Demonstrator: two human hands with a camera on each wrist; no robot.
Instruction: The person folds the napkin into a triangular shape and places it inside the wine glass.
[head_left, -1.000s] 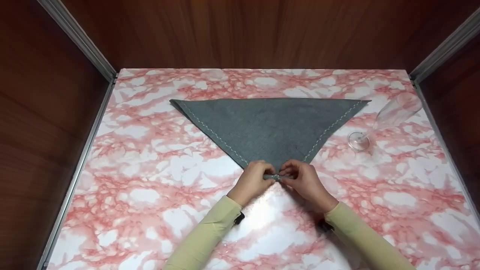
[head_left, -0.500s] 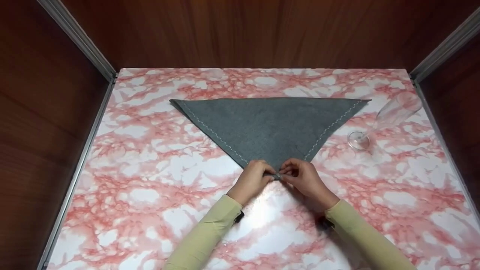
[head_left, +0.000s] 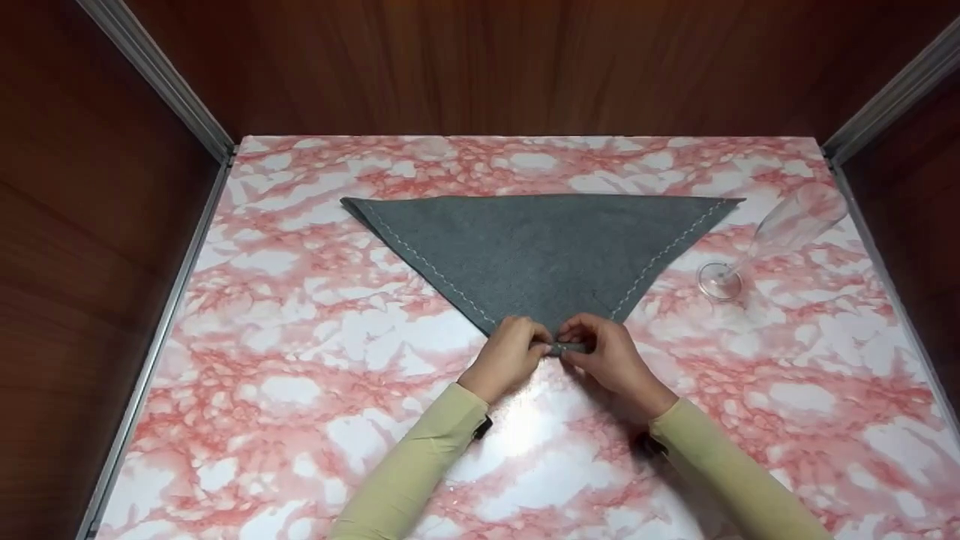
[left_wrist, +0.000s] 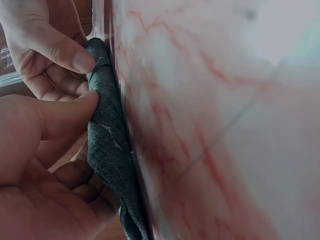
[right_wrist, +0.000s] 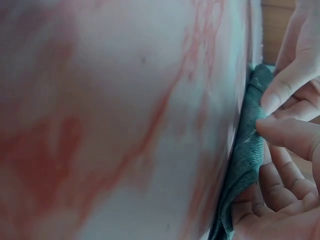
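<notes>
A dark grey cloth (head_left: pixel 540 255) with pale stitching along two sides lies on the table as a triangle, its long edge at the back. Its near corner is rolled into a small tube. My left hand (head_left: pixel 508 356) pinches this roll from the left, and my right hand (head_left: pixel 613 361) pinches it from the right, the two thumbs close together. In the left wrist view the rolled cloth (left_wrist: pixel 105 125) runs under both thumbs, low against the tabletop. The right wrist view shows the same cloth roll (right_wrist: pixel 247 145) between thumbs and curled fingers.
A clear stemmed glass (head_left: pixel 795 221) is right of the cloth, its round foot (head_left: pixel 718 281) nearest the cloth's right edge. The table (head_left: pixel 285 450) has a red and white marbled top. Dark wood panels (head_left: pixel 495 67) with metal edge strips stand behind and at both sides.
Both hands have crept slightly away from the body with the rolled corner, and the fingers have shifted along it. The glass and the rest of the cloth look unchanged.
</notes>
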